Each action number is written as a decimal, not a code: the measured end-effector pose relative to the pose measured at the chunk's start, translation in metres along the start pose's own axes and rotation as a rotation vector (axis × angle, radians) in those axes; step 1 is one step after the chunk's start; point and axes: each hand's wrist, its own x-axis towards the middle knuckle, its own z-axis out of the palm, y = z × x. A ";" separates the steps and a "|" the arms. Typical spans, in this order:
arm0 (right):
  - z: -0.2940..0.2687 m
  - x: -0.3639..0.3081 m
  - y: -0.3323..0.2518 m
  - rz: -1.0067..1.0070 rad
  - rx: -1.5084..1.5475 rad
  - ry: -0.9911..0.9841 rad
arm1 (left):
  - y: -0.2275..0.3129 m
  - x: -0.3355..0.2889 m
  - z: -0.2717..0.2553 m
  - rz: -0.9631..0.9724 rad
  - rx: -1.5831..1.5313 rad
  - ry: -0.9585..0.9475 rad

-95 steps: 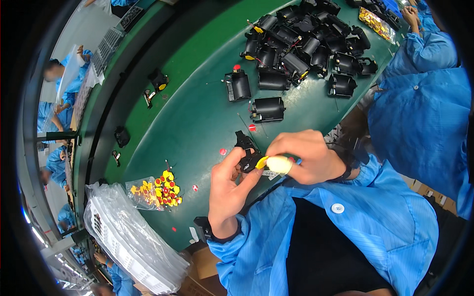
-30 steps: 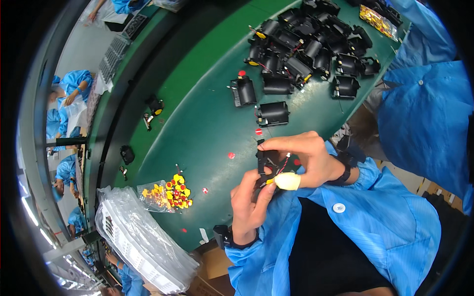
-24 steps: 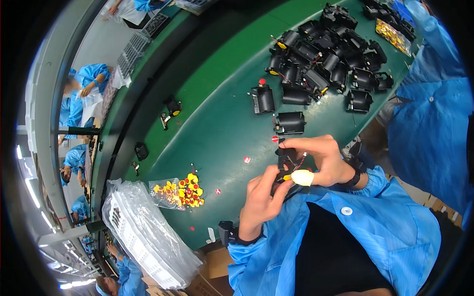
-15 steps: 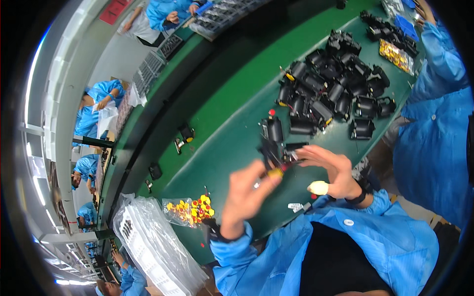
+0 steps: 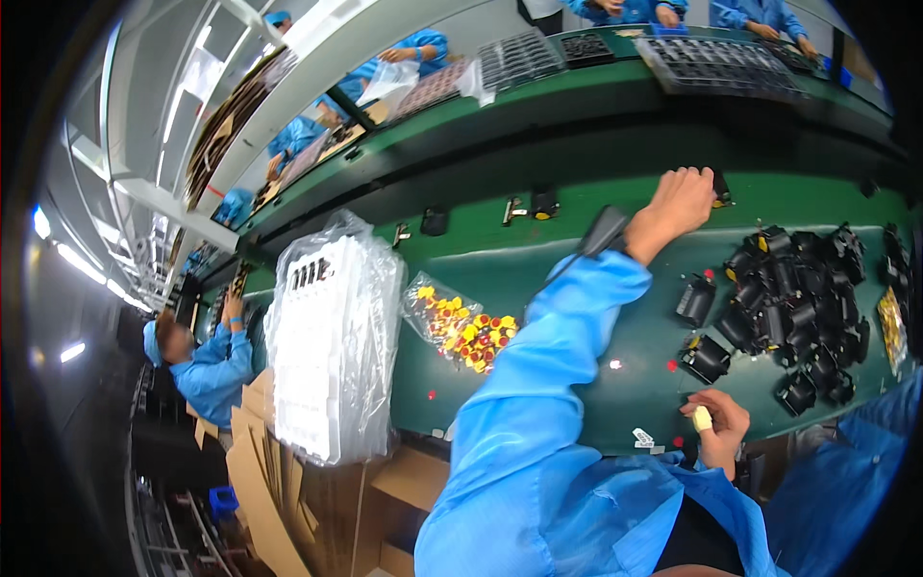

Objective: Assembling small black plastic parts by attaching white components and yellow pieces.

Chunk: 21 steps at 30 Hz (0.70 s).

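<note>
My left hand reaches across to the far green strip, its fingers curled over a black plastic housing that shows at their right edge. Down by the near table edge is my right hand, loosely bent, with a pale yellow finger cot on one digit; I see nothing held in it. Just above that hand lies one black cylindrical housing. Another housing rests a little farther off, beside a large pile of black housings.
Yellow and red small parts spill from a clear bag left of my arm. White trays in plastic wrap stand farther left. On the far strip sit more housings. A label lies near the edge. Co-workers in blue sit around.
My left hand has moved from in front of me to the far strip with the black housing. My right hand has come away from it and dropped near the table edge. The view has turned left.
</note>
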 end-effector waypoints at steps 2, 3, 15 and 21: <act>-0.004 0.003 0.005 -0.002 0.019 0.006 | -0.011 -0.034 -0.082 -0.027 0.048 0.110; -0.007 0.005 0.005 0.004 0.023 -0.008 | -0.027 -0.055 -0.126 -0.056 0.122 0.166; -0.003 0.009 0.001 0.096 0.057 -0.051 | -0.239 -0.368 -0.424 -1.337 0.898 -0.258; -0.010 0.004 -0.009 0.103 0.060 0.030 | -0.269 -0.371 -0.414 -0.827 1.137 -0.135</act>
